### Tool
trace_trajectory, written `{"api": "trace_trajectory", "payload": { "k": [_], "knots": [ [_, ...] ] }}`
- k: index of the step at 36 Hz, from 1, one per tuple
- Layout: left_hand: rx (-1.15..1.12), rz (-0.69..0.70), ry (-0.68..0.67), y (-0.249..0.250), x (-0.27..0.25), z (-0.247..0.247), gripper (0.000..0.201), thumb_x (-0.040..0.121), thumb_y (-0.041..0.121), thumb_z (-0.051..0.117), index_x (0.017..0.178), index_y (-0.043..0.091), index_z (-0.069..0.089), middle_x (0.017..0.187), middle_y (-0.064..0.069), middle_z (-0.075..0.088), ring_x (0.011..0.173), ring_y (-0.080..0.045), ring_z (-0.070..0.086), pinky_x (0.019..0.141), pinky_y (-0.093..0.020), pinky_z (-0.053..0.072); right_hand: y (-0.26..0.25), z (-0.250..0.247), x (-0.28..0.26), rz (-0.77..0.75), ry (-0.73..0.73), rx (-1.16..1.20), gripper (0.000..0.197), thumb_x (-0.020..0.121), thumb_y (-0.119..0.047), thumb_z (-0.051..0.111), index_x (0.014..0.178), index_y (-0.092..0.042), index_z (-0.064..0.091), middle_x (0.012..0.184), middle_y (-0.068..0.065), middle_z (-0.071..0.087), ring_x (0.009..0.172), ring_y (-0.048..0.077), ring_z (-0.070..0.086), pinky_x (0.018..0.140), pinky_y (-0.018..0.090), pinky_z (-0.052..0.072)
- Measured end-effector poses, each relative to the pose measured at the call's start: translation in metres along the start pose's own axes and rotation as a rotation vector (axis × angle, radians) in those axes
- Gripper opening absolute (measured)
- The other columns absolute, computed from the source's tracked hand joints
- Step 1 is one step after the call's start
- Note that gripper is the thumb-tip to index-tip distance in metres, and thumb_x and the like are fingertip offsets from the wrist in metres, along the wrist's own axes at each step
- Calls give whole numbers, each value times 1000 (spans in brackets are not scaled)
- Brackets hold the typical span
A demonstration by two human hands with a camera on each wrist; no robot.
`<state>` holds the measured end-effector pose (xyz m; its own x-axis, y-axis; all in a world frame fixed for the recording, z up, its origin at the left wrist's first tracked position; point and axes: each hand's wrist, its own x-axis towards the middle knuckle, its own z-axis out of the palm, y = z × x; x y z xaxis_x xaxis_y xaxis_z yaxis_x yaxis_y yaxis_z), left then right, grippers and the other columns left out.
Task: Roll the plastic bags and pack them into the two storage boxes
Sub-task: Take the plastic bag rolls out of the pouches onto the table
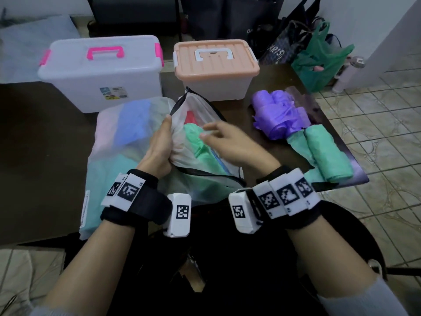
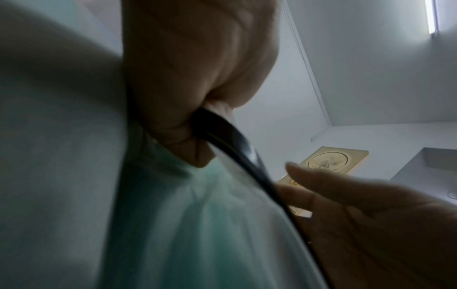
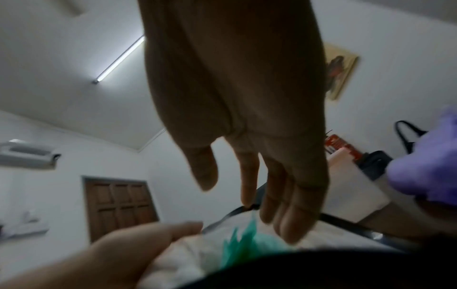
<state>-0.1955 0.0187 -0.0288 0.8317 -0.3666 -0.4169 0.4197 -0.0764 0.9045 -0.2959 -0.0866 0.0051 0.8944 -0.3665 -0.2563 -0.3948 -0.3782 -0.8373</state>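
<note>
A translucent white pouch with a black zipper rim lies open on the table, holding green and red plastic bags. My left hand grips the pouch's rim; in the left wrist view its fingers curl round the black edge. My right hand hovers open over the pouch mouth, fingers straight above the green plastic. Rolled purple bags and rolled green bags lie at the right. Two lidded storage boxes stand behind: a clear one with pink handle and one with a peach lid.
A larger translucent bag with blue, pink and green plastic lies under and left of the pouch. The dark table ends close to the rolls on the right, above tiled floor. A green carrier bag and dark bags stand beyond.
</note>
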Motion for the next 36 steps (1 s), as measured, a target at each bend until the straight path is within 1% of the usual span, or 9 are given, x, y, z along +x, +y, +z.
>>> {"api": "trace_trajectory", "payload": {
  "k": [2,5,10,14,22,26,30,33,36],
  "knots": [
    [29,9,5,2,1,-6,48,99,46,34,122,10,56,107,-8,67,90,-17,66,86,-32,53,-5,11,0,25,-92,-94,48,99,-32,44,141,-10,38,138,6,48,119,15,49,101,30,36],
    [68,29,13,5,2,-15,42,100,43,34,111,10,58,87,-1,65,70,-10,63,63,-24,53,-11,24,4,60,-110,-203,47,100,-30,39,138,-3,39,142,13,44,128,25,43,96,29,34],
    [60,49,44,2,0,-23,44,100,40,37,119,4,54,95,-3,65,82,-12,64,72,-25,52,-12,34,13,85,-153,-348,22,96,-20,42,103,-2,54,105,16,58,92,27,49,63,25,32],
    [50,56,64,-1,0,-21,41,101,38,36,114,5,56,95,-6,65,75,-10,62,63,-20,52,-11,39,18,107,-117,-440,32,91,-20,50,63,-15,35,71,3,43,81,24,43,47,23,24],
    [74,70,105,-1,-5,-20,47,101,38,37,123,0,52,101,-6,60,90,-16,58,64,-19,47,-4,34,29,216,-29,-293,33,77,-32,74,81,-12,48,81,0,51,79,19,49,48,23,31],
    [49,72,89,-1,-7,-21,47,101,38,37,126,1,52,116,-11,60,98,-17,58,76,-25,48,1,22,34,323,-67,-110,67,65,-40,84,113,-5,53,99,4,58,88,21,56,67,27,41],
    [65,79,88,-2,-7,-22,40,100,39,37,114,8,57,111,-10,62,96,-20,61,77,-28,50,7,23,37,376,-116,23,77,50,-39,91,108,1,61,101,10,67,93,26,65,70,31,48],
    [77,82,85,-2,-8,-23,42,100,40,37,114,7,58,111,-11,63,98,-21,61,83,-30,48,6,23,36,363,-181,164,37,65,-29,85,86,-7,63,71,-1,66,62,13,60,55,24,45],
    [100,92,104,-1,-9,-23,46,100,41,37,117,4,58,111,-10,63,99,-21,61,86,-31,48,9,20,37,365,-229,247,43,79,-33,74,109,-5,63,95,2,70,82,13,64,64,23,46]
  ]
}}
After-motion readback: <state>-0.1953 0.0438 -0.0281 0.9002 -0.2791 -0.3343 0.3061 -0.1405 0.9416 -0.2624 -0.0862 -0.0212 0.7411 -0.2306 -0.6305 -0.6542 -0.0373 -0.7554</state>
